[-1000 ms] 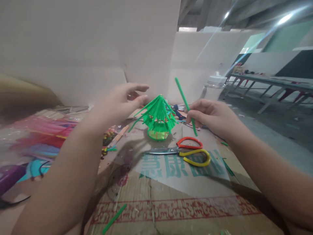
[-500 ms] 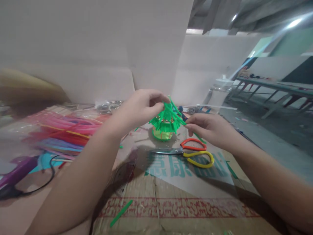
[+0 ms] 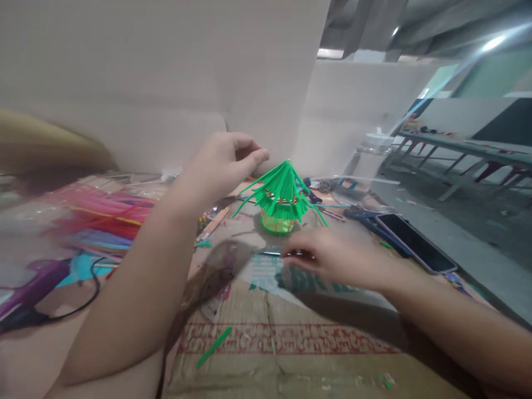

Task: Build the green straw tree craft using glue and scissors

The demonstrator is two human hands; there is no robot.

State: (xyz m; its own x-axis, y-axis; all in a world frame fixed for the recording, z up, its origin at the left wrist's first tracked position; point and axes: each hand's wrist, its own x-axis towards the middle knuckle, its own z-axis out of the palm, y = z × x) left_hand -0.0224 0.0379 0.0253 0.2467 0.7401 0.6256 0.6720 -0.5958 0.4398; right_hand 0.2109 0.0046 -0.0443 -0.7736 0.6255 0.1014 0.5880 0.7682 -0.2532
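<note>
A small green pavilion model (image 3: 286, 194) with a cone-shaped roof of fuzzy strips stands on a yellow-green base; some strips stick out past its eaves. My left hand (image 3: 230, 166) is just above and left of the roof's peak, apart from it. Its thumb and fingertips are together, with nothing showing between them. In front of the model, my right hand (image 3: 328, 257) is somewhat blurred, its fingers curled over the handles of the scissors (image 3: 270, 253). The blades point left, and the red and yellow handles are hidden under that hand.
Pink, red and blue fuzzy strips (image 3: 108, 216) lie in a bundle at left, near a purple corded tool (image 3: 39, 285). A phone (image 3: 418, 243) lies at right; a clear bottle (image 3: 372, 158) stands behind. A green offcut (image 3: 214, 347) is on the cardboard (image 3: 311, 366).
My left hand has let go of the roof's peak and moved up and left. My right hand has left the green strip and come down over the scissors' handles. Strips now spread around the roof.
</note>
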